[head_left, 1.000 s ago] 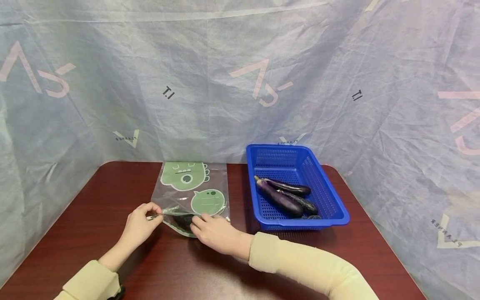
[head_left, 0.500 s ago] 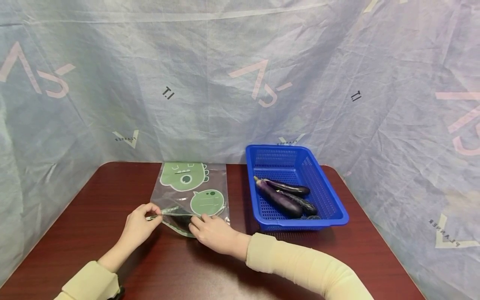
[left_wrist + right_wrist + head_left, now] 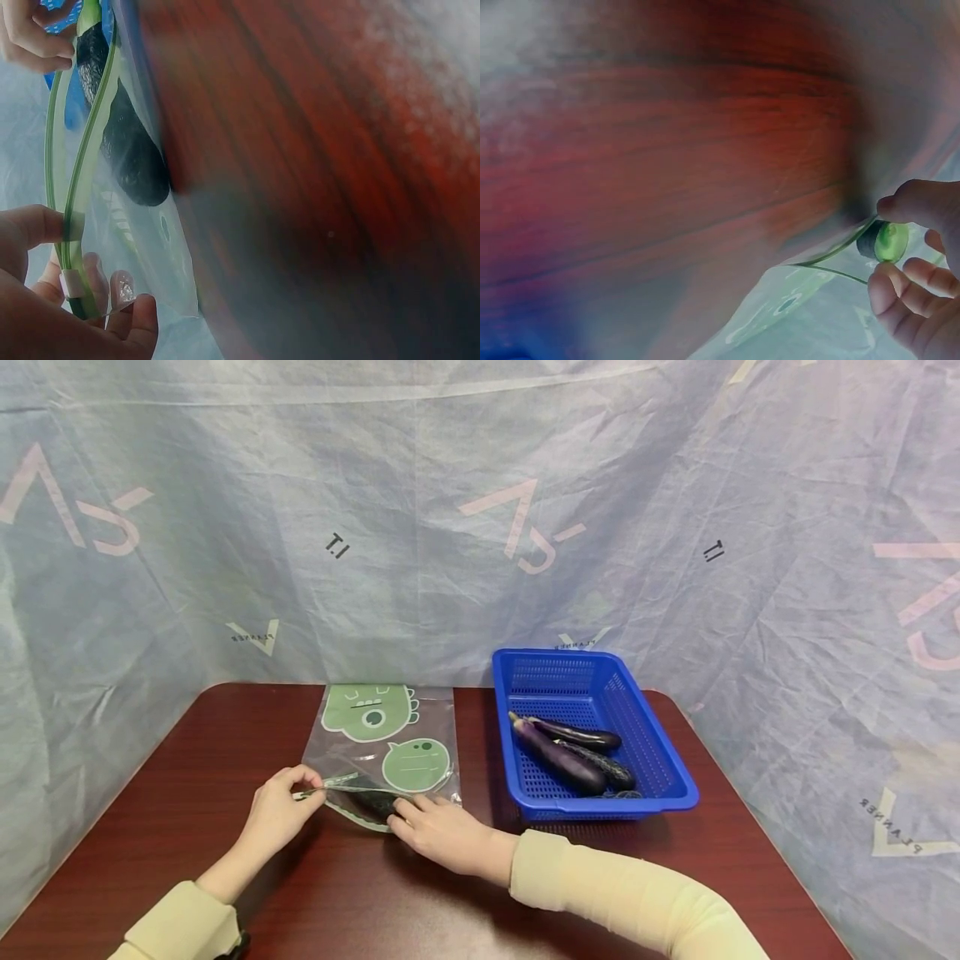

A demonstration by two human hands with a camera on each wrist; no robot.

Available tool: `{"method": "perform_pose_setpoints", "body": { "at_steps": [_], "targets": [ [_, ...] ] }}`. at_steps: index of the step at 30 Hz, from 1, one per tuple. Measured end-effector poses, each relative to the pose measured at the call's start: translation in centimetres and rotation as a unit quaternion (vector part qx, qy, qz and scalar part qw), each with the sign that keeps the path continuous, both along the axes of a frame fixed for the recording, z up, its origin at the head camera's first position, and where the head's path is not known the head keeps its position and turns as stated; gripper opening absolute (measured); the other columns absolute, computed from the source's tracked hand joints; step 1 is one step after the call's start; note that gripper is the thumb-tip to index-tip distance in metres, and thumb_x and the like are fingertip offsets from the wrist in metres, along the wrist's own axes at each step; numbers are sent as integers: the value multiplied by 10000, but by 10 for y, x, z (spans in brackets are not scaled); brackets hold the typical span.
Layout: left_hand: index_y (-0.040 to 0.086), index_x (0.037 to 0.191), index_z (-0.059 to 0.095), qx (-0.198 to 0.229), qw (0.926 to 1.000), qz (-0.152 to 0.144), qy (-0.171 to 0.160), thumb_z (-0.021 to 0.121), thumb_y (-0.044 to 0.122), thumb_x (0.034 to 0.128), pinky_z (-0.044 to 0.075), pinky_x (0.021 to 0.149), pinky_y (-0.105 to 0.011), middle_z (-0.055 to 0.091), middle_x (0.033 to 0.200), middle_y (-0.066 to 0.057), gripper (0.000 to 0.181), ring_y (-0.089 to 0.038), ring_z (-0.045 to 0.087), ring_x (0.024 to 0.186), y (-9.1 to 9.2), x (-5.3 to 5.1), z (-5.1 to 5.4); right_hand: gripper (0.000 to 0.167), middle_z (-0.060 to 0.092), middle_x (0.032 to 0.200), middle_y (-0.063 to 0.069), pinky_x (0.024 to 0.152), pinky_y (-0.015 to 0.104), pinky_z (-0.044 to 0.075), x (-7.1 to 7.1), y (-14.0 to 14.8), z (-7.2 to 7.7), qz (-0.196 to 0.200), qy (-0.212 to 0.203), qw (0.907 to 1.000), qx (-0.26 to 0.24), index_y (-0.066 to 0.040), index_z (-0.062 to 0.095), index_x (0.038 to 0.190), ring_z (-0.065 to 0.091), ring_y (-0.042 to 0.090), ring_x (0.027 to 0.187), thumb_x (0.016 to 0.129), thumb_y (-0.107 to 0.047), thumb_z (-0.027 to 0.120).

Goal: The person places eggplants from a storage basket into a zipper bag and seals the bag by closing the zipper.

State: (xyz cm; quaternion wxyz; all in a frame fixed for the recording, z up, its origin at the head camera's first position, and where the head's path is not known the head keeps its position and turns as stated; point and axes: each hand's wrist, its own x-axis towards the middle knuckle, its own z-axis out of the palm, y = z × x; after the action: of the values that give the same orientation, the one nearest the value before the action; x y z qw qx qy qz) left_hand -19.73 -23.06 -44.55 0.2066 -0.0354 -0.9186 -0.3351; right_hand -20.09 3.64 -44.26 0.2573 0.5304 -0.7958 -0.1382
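Observation:
A clear zip bag (image 3: 339, 752) with green cartoon prints lies flat at the back of the table. My left hand (image 3: 281, 802) pinches the left corner of its mouth, by a small white tab (image 3: 73, 285). The bag's two green rims stand apart. Inside lies a long dark vegetable (image 3: 135, 161) with a light green end (image 3: 892, 241); its exact kind is hard to tell. My right hand (image 3: 450, 835) holds that green end at the right side of the mouth, the thumb above and fingers below. The bag's film blurs some of the contact.
A blue plastic basket (image 3: 512, 781) stands to the right of the bag. In it lie two eggplants (image 3: 551, 756) and a bumpy dark vegetable (image 3: 611, 768). The red-brown tabletop (image 3: 360, 910) extends in front. A printed grey cloth (image 3: 405, 568) hangs behind.
My right hand has shifted slightly to the right, so more of the dark vegetable shows between the hands. The left hand and the basket are still.

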Motion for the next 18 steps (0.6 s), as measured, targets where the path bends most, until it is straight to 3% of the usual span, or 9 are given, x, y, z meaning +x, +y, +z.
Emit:
{"method": "perform_pose_setpoints", "body": {
  "at_steps": [8, 18],
  "targets": [
    [139, 741, 615, 19, 10000, -9, 7, 697, 63, 711, 411, 677, -341, 603, 808, -27, 116, -218, 570, 777, 0, 2, 2, 170, 531, 1023, -37, 634, 251, 467, 0, 8, -1, 51, 129, 9998, -108, -165, 539, 1053, 545, 138, 851, 909, -238, 487],
    [134, 752, 617, 13, 10000, -12, -33, 696, 66, 720, 412, 668, -324, 601, 809, -22, 110, -190, 557, 753, -1, 2, 3, 180, 525, 921, -40, 685, 226, 465, 1, 9, 4, 422, 479, 9978, -181, -155, 579, 929, 532, 127, 870, 902, -147, 401]
  ]
}}
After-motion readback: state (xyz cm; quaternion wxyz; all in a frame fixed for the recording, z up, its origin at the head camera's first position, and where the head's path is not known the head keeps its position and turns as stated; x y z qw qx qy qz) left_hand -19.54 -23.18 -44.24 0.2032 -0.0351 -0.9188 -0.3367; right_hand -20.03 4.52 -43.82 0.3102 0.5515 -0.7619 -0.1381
